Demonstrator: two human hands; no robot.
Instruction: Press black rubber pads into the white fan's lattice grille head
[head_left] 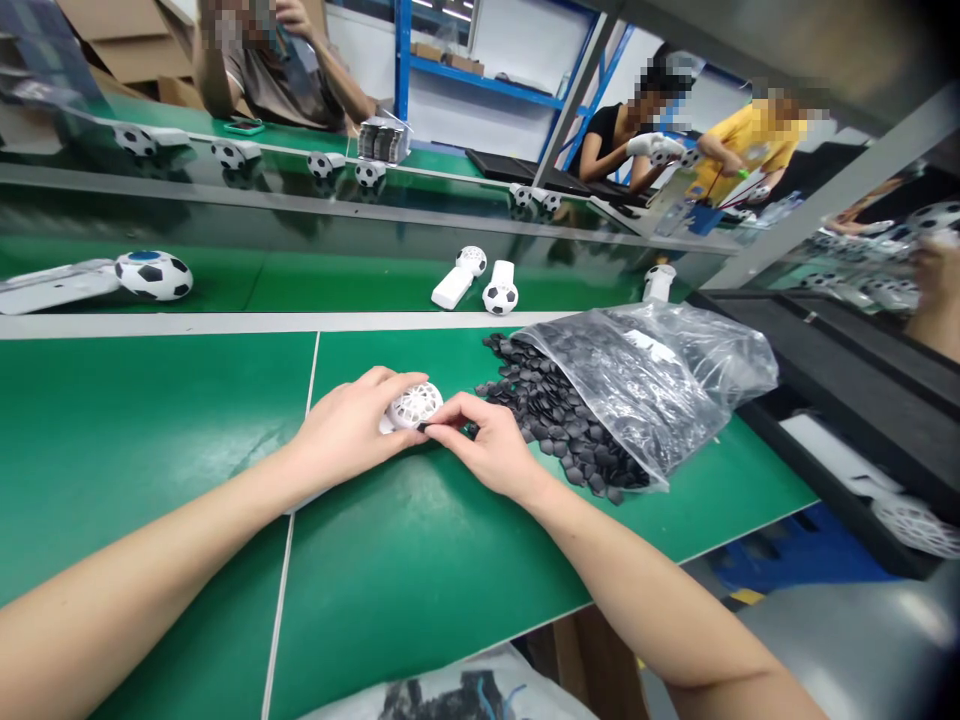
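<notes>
A white lattice ball (415, 405) is held over the middle of the near green bench (150, 470), just right of a thin pale seam. It is cupped by the left hand (346, 432), with the fingers (386, 380) curled closed over its far side. The right hand (480, 447) is brought in from the right, with its thumb and forefinger pinched almost shut on a small black patch (424, 427) at the ball's near edge (most of the patch is hidden by the fingertips, so its shape cannot be made out).

Just beside the right hand, a heap of black patches (559, 420) is spilled from the mouth of a clear plastic bag (660, 385). Beyond a white strip (225, 323), a soccer ball (500, 297) and a white handle (452, 288) are laid on a farther green surface. Two people (652, 140) are seen at work well off to the far right.

A crooked seating of the patch could be caused by a pinch that is off-centre on the ball. The ball could be dropped and sent rolling across the smooth bench if the left hand's hold is loosened. Patches could also be scattered toward the right edge of the bench if the loose bag is knocked.
</notes>
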